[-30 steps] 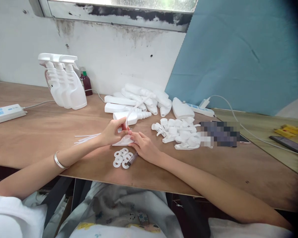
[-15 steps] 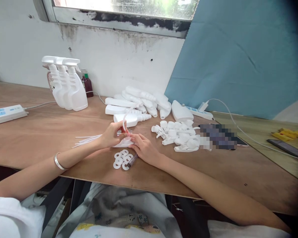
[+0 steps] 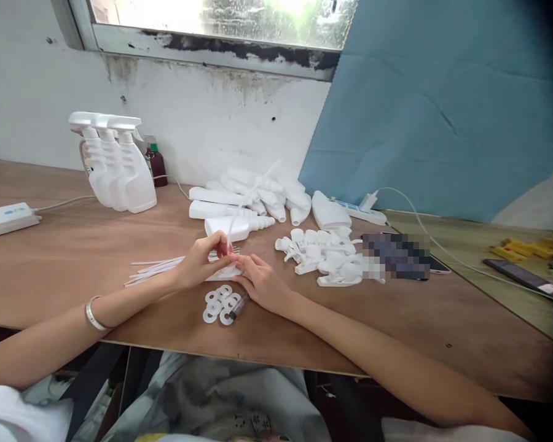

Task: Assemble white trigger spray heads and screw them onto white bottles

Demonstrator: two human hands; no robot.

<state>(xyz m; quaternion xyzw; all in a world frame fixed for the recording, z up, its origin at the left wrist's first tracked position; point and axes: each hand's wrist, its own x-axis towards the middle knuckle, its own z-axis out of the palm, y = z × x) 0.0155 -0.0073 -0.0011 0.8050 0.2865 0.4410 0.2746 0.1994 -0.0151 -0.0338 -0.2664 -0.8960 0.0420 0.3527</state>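
My left hand (image 3: 200, 261) pinches the lower end of a thin white tube (image 3: 240, 207), which rises and leans up to the right. Against it, my right hand (image 3: 263, 283) has its fingers closed on a white spray trigger head (image 3: 217, 275), mostly hidden by the hands. The tube's end meets the head there; whether it sits inside, I cannot tell. Behind my left wrist lie several loose white tubes (image 3: 152, 270). Just in front of the hands are several flat white ring washers (image 3: 212, 310) and a small clear stick with a dark end (image 3: 238, 307).
White bottles (image 3: 239, 227) lie piled behind the hands, with trigger heads (image 3: 336, 264) to the right. Three assembled spray bottles (image 3: 141, 178) stand at the left by a dark bottle (image 3: 157, 166). Power strips (image 3: 9, 220), a cable (image 3: 412, 212) and a blurred phone (image 3: 396, 255) lie around.
The tube was bent in an arc over my left hand; now it stretches out straighter, up to the right. Both hands stay together, and the view has tilted slightly upward.
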